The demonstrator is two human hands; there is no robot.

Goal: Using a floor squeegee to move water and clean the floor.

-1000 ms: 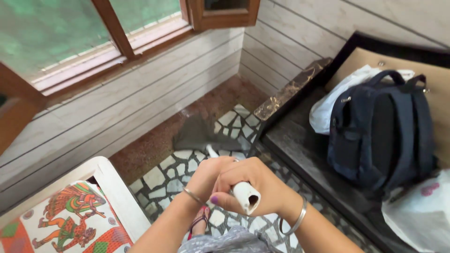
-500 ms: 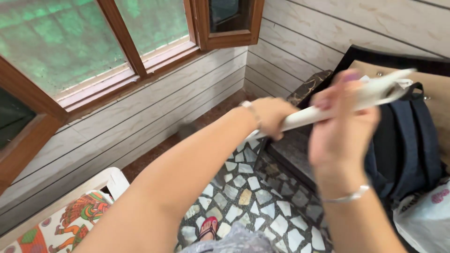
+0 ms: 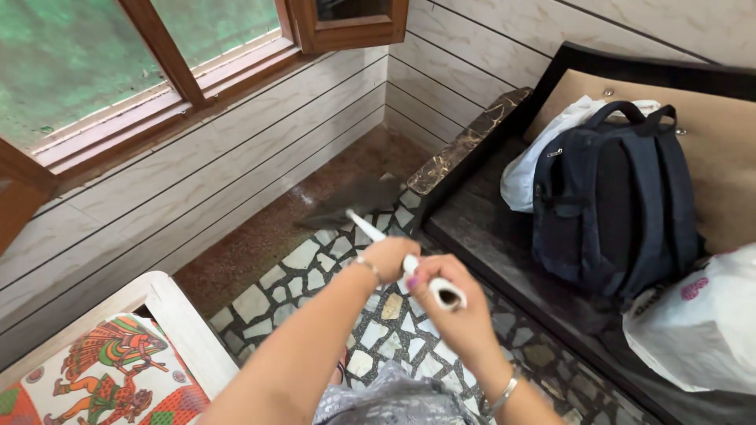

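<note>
Mop handle (image 3: 405, 264) swung back down; both hands grip, floor (image 3: 315, 260) rm ahead.

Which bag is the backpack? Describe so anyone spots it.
Start at the dark bench along the right wall. The backpack stands upright against its tan backrest, between two white plastic bags. It alone is navy, with straps and a top handle.

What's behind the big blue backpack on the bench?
Behind the backpack a white plastic bag pokes out against a tan board. The backpack covers the rest of the bag.
</note>
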